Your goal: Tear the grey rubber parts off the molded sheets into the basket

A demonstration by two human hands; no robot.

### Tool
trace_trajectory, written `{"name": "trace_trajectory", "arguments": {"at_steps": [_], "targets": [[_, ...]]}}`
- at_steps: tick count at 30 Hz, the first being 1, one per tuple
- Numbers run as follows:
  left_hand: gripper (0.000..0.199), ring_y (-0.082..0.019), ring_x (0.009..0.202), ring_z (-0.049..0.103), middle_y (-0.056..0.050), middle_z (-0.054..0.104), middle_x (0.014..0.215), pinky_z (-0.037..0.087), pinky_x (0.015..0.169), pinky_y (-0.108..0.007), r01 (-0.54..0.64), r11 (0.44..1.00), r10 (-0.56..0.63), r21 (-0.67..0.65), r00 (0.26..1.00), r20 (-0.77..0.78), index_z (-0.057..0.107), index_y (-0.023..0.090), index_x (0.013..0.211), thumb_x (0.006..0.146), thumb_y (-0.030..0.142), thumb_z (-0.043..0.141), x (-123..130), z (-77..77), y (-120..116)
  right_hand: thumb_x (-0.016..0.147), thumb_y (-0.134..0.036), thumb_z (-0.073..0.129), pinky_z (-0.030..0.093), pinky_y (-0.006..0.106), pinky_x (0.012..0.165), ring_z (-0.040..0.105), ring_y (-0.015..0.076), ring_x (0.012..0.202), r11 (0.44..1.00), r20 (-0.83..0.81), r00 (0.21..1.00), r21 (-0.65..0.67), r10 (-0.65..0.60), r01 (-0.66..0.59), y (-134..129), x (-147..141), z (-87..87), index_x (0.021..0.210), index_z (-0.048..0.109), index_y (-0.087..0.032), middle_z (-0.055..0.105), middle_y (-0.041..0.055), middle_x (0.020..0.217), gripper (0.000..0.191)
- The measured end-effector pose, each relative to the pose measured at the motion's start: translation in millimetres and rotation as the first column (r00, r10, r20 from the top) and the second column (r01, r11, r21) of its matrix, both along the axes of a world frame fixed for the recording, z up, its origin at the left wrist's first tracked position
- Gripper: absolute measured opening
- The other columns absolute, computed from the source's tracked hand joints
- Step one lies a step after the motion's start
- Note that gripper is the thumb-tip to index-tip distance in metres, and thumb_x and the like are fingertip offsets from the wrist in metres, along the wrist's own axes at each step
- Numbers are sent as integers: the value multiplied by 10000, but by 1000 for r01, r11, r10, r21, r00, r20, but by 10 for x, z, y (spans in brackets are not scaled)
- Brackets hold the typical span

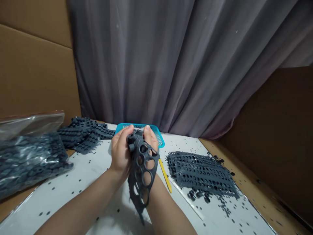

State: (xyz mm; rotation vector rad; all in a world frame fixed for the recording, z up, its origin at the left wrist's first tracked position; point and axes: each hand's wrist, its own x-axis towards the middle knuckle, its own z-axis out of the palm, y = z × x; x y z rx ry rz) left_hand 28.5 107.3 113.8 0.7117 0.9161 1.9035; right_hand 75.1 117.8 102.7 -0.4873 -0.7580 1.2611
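Between my two hands hangs a dark grey rubber sheet (140,166), bent over and full of round holes along its lower part. A few short tube-like pieces still stand on it near the top. My left hand (121,148) grips its upper left side, thumb pointing up. On the other side my right hand (152,138) holds the upper edge, with its fingers partly hidden behind the sheet. Directly behind the hands lies a blue mesh basket (161,141), partly covered by them.
At the left rests a clear zip bag (31,160) of small grey parts, beside a pile of studded rubber sheets (83,133). Holed sheets (202,173) are stacked at right, near loose grey pieces (192,195). A yellow stick (165,176) and a white stick (187,199) lie between. Small dark discs dot the white tabletop.
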Motion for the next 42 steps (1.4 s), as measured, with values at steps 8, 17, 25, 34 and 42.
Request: {"name": "trace_trajectory", "arguments": {"at_steps": [8, 17, 25, 34, 42], "targets": [[207, -95, 358, 442, 16, 522, 389, 330, 345, -203, 541, 837, -545, -75, 838, -34, 583, 148, 463, 514, 308, 704, -358, 12, -155, 665, -345, 721, 133, 110, 319, 152, 6, 374, 805, -48, 804, 34, 593, -592, -126, 275, 30, 587, 461, -157, 277, -105, 457, 330], [175, -81, 322, 425, 30, 510, 370, 305, 326, -185, 611, 787, -618, 93, 777, 124, 583, 149, 578, 701, 273, 591, -383, -76, -74, 702, -326, 697, 125, 101, 290, 114, 10, 375, 834, -186, 813, 100, 551, -543, -132, 149, 92, 570, 413, -164, 261, -99, 482, 352], [405, -61, 221, 294, 80, 310, 339, 294, 268, -190, 691, 675, -734, 258, 664, 143, 342, 202, 446, 774, 355, 522, -413, 172, 55, 820, -411, 569, 170, 113, 311, 155, 66, 447, 848, -76, 873, 292, 482, -442, -127, 186, 132, 592, 440, -172, 273, -69, 512, 355], [141, -89, 390, 512, 45, 545, 479, 423, 390, -172, 401, 916, -398, -2, 911, 106, 562, 175, 619, 691, 284, 615, -654, 197, 8, 714, -617, 581, 145, 154, 361, 171, 44, 422, 821, 178, 850, 225, 495, -525, -36, 394, 39, 530, 446, -155, 299, -70, 485, 516], [181, -73, 429, 480, 62, 540, 477, 380, 421, -141, 218, 973, -195, 77, 953, -232, 605, 171, 594, 706, 304, 657, -789, 85, 174, 833, -628, 363, 229, 221, 449, 259, 87, 473, 867, 593, 787, 289, 170, -405, 334, 586, -135, 573, 435, -177, 328, -44, 529, 525]]}}
